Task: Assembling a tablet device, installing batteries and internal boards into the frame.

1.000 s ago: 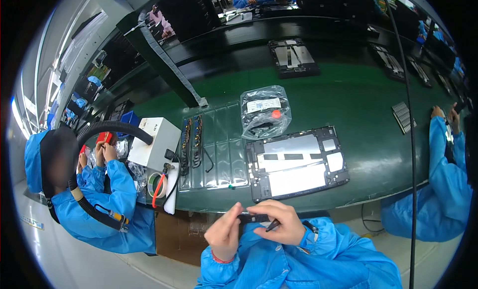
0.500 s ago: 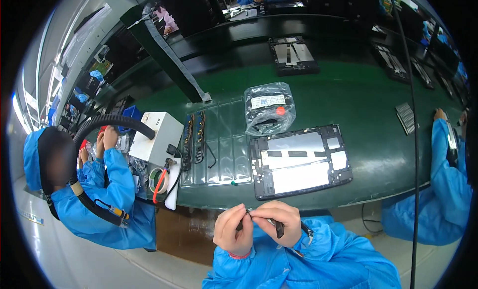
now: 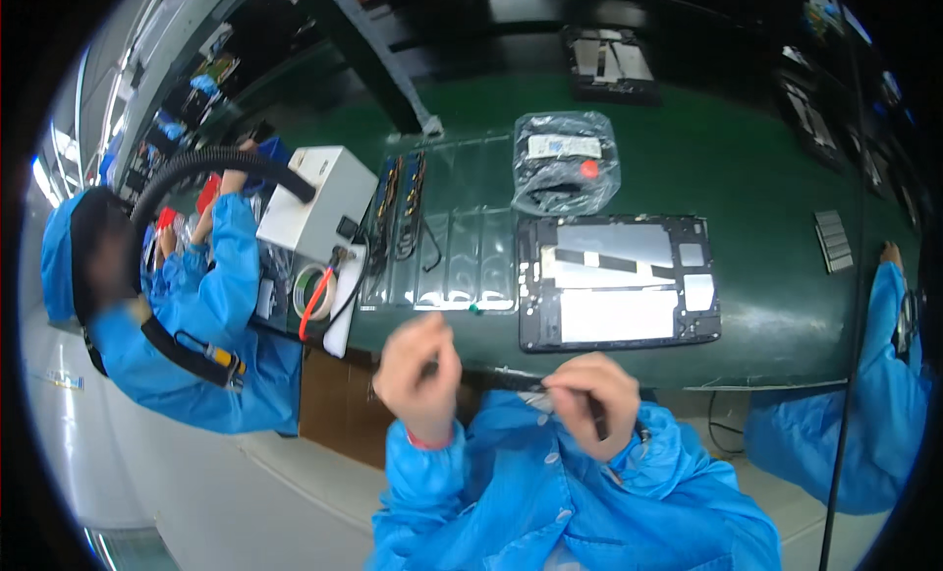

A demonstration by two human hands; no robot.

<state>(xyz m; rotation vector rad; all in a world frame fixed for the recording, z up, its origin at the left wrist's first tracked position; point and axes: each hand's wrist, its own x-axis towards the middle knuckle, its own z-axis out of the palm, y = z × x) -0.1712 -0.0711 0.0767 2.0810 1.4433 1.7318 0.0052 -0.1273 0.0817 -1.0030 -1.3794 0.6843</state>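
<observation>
My left hand [image 3: 422, 374] is raised in front of the bench edge, thumb and fingers pinched together; it is a little blurred, and whatever it may hold is too small to make out. To its right, my right hand [image 3: 597, 399] is closed around a slim dark object [image 3: 597, 419], whose kind is unclear. A small dark bit shows near the fingertips of that hand. Just beyond my hands lies an opened tablet housing [image 3: 614, 318], with silvery and white panels inside a black frame. Neither hand touches it.
Left of the housing, a clear plastic tray [image 3: 467, 266] carries dark component strips [image 3: 411, 202]. Behind the housing sits a bagged dark part [image 3: 565, 178]. A white box [image 3: 319, 202] with a black hose [image 3: 221, 158] stands left. People in blue sit on both sides; another housing [image 3: 609, 65] lies farther back.
My hands, together at the fingertips before, have come apart: the left moved left and up, the right moved right and up. The view has shifted, so the bench items appear higher.
</observation>
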